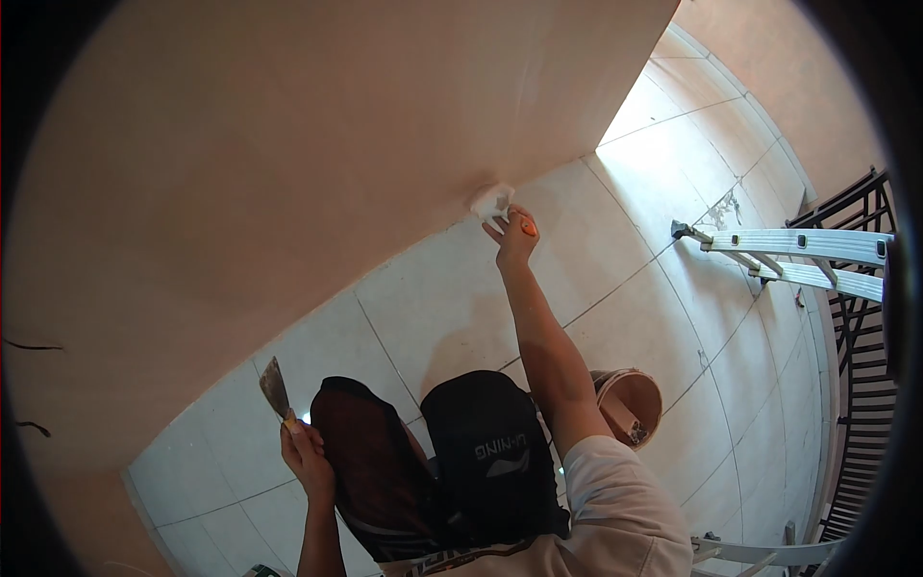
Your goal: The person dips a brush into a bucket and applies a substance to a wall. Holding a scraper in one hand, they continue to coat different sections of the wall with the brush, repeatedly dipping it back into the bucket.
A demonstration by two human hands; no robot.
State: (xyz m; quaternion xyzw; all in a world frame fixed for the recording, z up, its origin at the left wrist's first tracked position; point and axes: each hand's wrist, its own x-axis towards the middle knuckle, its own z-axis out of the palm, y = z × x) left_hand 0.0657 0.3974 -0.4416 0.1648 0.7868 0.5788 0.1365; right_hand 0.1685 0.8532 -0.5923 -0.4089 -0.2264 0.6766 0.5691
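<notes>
My right hand [517, 238] is closed round the orange handle of a tool [528, 226], reaching out to the foot of the wall [317, 154]. The tool's blade cannot be made out clearly. A white patch [492, 201] lies on the wall just beyond my fingers, near the floor line. On the left, my left hand [306, 452] grips a putty knife [274, 387] by its handle, with the blade pointing up and away from me, apart from the wall patch.
A bucket [654, 389] with something inside stands right of my knees. An aluminium ladder [798, 242] and a dark metal railing [860, 385] are at the right. Another ladder part [769, 555] shows at lower right. Two wires [34, 425] stick out at far left.
</notes>
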